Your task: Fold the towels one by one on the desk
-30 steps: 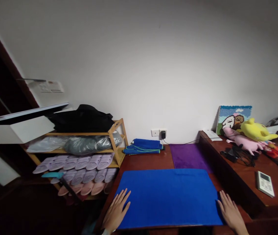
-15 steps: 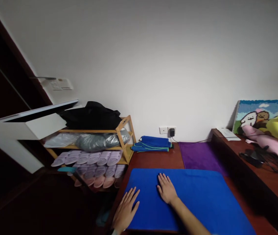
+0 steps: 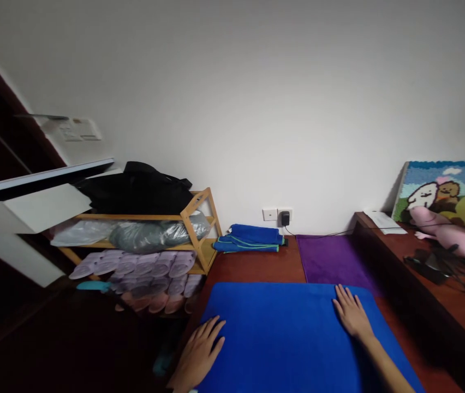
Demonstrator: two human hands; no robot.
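A blue cloth (image 3: 285,333) lies spread out over the reddish-brown wooden table, its near edge cut off by the bottom of the view. On its left edge my left hand (image 3: 198,352) rests with fingers extended and slightly apart. Toward its far right corner, my right hand (image 3: 353,314) lies flat, palm down, fingers spread. Neither hand grips anything. Behind the cloth, a purple cloth (image 3: 337,262) lies on the table, partly under the blue one. A folded blue cloth with green edging (image 3: 251,239) sits at the back by the wall.
On the left stands a wooden rack (image 3: 200,218) with a black bag (image 3: 138,188), plastic-wrapped items and rows of slippers (image 3: 150,263). A raised ledge (image 3: 380,245) on the right bears a pink plush toy (image 3: 453,234), cables and a picture. A black plug (image 3: 285,218) sits in the wall socket.
My right hand has slid right across the blue cloth, from its middle to the far right corner. The cloth there looks smoother. My left hand stays at the left edge.
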